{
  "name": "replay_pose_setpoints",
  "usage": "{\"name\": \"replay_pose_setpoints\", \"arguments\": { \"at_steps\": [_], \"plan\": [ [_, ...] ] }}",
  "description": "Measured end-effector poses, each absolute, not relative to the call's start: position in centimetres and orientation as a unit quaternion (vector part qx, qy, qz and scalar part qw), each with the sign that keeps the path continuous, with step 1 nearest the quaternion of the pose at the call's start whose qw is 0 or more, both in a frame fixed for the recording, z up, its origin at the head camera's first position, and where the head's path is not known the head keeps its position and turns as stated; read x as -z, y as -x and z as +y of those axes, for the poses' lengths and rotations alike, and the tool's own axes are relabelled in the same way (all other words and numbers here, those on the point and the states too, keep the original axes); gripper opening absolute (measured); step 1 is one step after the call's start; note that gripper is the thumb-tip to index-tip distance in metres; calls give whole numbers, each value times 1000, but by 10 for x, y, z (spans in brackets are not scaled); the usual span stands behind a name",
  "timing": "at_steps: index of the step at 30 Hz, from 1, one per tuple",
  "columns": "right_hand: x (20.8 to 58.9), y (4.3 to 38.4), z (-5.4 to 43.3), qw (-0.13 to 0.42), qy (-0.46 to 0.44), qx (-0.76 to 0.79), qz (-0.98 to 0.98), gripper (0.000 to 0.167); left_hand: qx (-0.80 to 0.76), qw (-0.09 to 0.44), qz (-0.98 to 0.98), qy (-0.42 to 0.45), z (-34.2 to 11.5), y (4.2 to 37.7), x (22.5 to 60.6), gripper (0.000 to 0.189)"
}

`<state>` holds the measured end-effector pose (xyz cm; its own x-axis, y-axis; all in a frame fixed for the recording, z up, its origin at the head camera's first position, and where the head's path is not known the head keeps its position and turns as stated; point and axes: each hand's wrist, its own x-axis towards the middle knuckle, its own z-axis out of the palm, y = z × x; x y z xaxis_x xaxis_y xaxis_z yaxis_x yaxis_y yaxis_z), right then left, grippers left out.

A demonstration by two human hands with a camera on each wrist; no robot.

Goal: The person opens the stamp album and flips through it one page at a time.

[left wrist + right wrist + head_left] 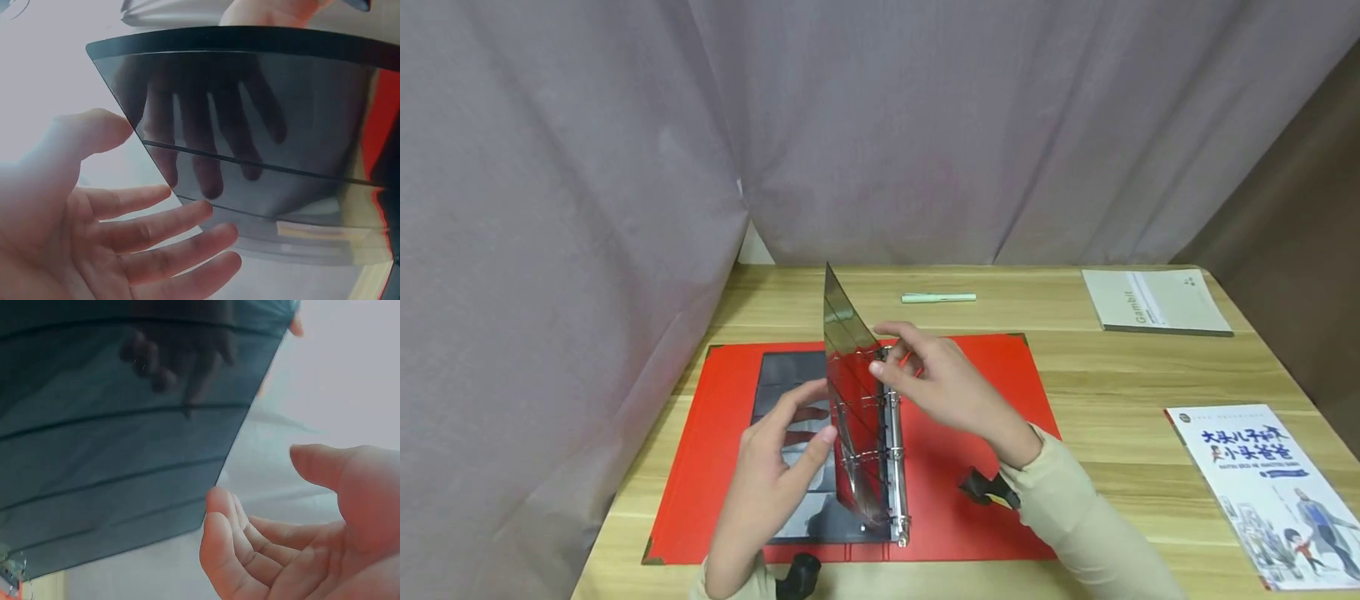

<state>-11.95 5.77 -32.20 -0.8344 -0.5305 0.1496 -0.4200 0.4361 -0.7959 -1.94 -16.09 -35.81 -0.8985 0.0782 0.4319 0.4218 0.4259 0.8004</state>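
A red ring binder [977,500] lies spread on the table, its metal rings [895,450] near the middle. One dark see-through pocket page [852,375] stands up from the rings, and another dark pocket page [775,375] lies flat on the left cover. My left hand [782,467] is at the standing page's free edge; its fingers are fairly straight and the thumb tip [122,132] is at that edge. On the other side, my right hand [936,379] is beside the page, fingers loosely bent, with nothing between thumb and fingers [219,544]. Whether its fingertips touch the page, I cannot tell.
A pale green pen [938,297] lies behind the binder. At the back right is a grey-green book [1157,300] marked "Gambit". A white picture book [1262,492] lies at the front right. Grey curtains [880,125] hang behind and to the left of the table.
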Motion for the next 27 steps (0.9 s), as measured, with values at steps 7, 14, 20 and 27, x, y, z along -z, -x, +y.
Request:
{"name": "replay_pose_setpoints", "arguments": {
  "at_steps": [7,14,20,27],
  "plan": [
    [336,127,77,48,278,443,851,40,508,190,-830,128,-176,12,360,42],
    [346,129,97,50,252,439,861,37,492,207,-841,86,-192,5,368,40],
    [360,133,112,47,236,427,871,36,468,183,-863,52,-202,0,371,39],
    [375,136,131,67,221,405,885,39,456,141,-879,14,-216,-6,378,40]
  ]
}}
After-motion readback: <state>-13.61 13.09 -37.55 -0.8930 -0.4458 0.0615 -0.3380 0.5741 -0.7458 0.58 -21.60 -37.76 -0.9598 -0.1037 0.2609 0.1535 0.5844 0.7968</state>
